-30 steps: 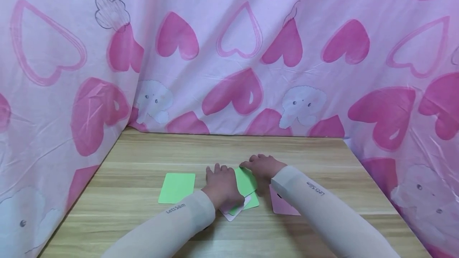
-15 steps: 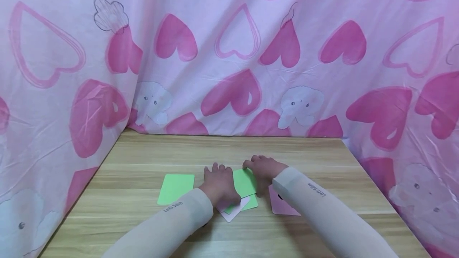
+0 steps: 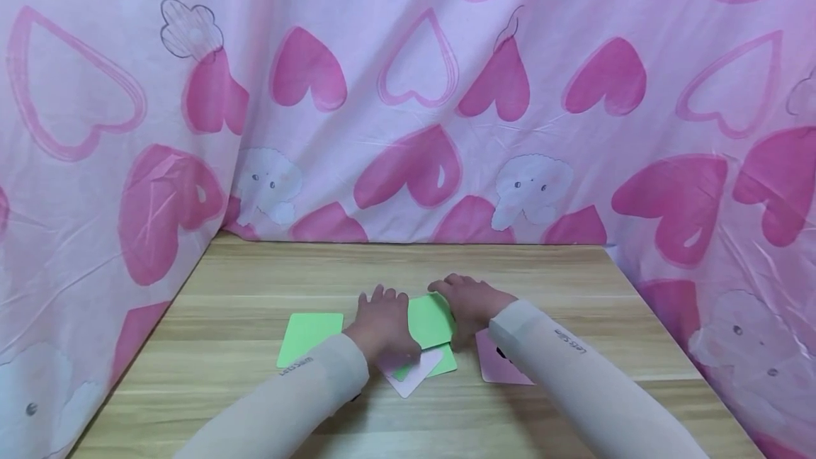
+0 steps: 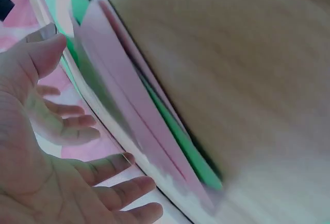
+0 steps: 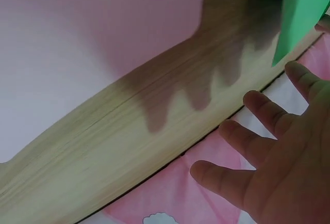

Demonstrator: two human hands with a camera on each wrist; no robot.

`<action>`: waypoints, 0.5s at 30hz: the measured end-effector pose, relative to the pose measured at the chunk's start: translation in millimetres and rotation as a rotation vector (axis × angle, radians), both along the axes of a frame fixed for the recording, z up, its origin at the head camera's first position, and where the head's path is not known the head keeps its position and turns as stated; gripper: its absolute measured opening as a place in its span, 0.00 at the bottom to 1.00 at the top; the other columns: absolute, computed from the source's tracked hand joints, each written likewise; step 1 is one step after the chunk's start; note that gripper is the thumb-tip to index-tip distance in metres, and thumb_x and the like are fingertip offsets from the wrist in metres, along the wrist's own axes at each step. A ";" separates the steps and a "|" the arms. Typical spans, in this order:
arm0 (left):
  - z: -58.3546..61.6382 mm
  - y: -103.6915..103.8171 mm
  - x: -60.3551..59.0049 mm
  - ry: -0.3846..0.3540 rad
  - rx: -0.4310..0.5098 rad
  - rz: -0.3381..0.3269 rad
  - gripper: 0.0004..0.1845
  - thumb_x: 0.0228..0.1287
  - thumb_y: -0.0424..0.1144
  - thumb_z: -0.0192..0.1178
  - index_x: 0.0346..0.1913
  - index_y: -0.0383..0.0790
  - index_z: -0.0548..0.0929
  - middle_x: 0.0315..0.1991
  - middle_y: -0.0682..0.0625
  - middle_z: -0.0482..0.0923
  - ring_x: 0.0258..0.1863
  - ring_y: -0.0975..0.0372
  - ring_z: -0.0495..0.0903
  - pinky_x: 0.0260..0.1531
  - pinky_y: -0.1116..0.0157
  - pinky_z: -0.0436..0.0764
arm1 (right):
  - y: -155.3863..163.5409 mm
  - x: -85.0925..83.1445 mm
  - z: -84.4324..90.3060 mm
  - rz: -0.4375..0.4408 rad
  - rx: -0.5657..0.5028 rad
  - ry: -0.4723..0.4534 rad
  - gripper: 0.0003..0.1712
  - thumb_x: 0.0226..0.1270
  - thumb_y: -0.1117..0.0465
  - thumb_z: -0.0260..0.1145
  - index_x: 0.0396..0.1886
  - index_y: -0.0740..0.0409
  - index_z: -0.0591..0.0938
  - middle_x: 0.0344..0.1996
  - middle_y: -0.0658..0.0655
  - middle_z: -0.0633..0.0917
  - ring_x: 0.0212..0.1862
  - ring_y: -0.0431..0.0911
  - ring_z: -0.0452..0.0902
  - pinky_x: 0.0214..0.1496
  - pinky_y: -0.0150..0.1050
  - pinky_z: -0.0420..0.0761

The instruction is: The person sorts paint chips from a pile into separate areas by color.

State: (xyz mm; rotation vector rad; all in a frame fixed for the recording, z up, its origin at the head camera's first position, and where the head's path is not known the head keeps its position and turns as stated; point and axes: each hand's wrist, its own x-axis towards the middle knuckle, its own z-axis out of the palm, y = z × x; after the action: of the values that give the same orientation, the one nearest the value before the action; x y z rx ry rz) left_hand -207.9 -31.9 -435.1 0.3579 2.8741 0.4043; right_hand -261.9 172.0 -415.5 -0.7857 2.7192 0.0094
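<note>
Both hands' fingers [image 3: 382,296] spread — right hand [image 3: 472,303] lifting green card [image 3: 428,321].

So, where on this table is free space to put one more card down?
Bare wood runs along the table's far edge by the curtain, and left of the single green card. The middle is crowded: both hands, left hand and right hand, on the card pile, with a pink card beside it.

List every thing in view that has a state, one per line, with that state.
Left hand: fingers spread, resting on the pile of cards.
Right hand: lifting the top green card by its far edge.
Top green card: raised, tilted.
Pile of cards: fanned, green and pink mixed.
Lone green card: flat, left of the pile.
Pink card: flat, partly under the right sleeve.
</note>
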 end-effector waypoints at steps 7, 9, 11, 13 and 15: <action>7.7 -23.0 -9.2 0.012 0.002 -0.027 0.57 0.37 0.60 0.79 0.74 0.40 0.72 0.76 0.38 0.68 0.80 0.37 0.57 0.76 0.31 0.55 | -6.7 2.5 9.5 -0.067 -0.108 -0.087 0.60 0.39 0.46 0.91 0.75 0.43 0.72 0.65 0.49 0.76 0.59 0.47 0.74 0.60 0.49 0.83; 11.4 -31.4 -11.0 0.017 -0.003 -0.036 0.56 0.39 0.59 0.79 0.75 0.42 0.72 0.77 0.38 0.68 0.80 0.37 0.57 0.76 0.31 0.55 | -11.4 4.4 11.7 -0.061 -0.154 -0.100 0.59 0.40 0.46 0.90 0.74 0.45 0.72 0.62 0.48 0.77 0.56 0.45 0.74 0.58 0.46 0.83; 16.0 -40.9 -11.9 0.019 -0.004 -0.046 0.55 0.41 0.58 0.79 0.75 0.42 0.72 0.77 0.38 0.67 0.80 0.36 0.57 0.76 0.30 0.54 | -17.3 6.5 12.7 -0.042 -0.195 -0.094 0.58 0.41 0.46 0.90 0.73 0.48 0.72 0.60 0.48 0.77 0.55 0.44 0.74 0.57 0.44 0.83; 22.8 -51.3 -11.0 0.015 0.005 -0.053 0.54 0.42 0.56 0.80 0.76 0.42 0.71 0.78 0.38 0.66 0.81 0.37 0.57 0.77 0.31 0.54 | -24.0 9.0 13.3 -0.024 -0.226 -0.073 0.57 0.40 0.46 0.89 0.73 0.50 0.73 0.59 0.49 0.77 0.53 0.43 0.74 0.56 0.41 0.82; 28.5 -62.1 -10.1 0.008 0.019 -0.058 0.54 0.43 0.54 0.81 0.76 0.42 0.71 0.78 0.37 0.66 0.81 0.37 0.57 0.77 0.31 0.53 | -31.7 12.4 13.5 -0.018 -0.244 -0.060 0.58 0.41 0.45 0.88 0.73 0.51 0.72 0.61 0.49 0.77 0.54 0.43 0.74 0.57 0.41 0.81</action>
State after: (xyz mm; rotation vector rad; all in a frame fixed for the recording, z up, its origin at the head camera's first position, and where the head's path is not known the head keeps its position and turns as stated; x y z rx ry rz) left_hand -217.9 -94.0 -406.7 0.4460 2.8615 0.4206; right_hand -249.6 140.3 -402.0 -0.8119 2.7022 -0.3496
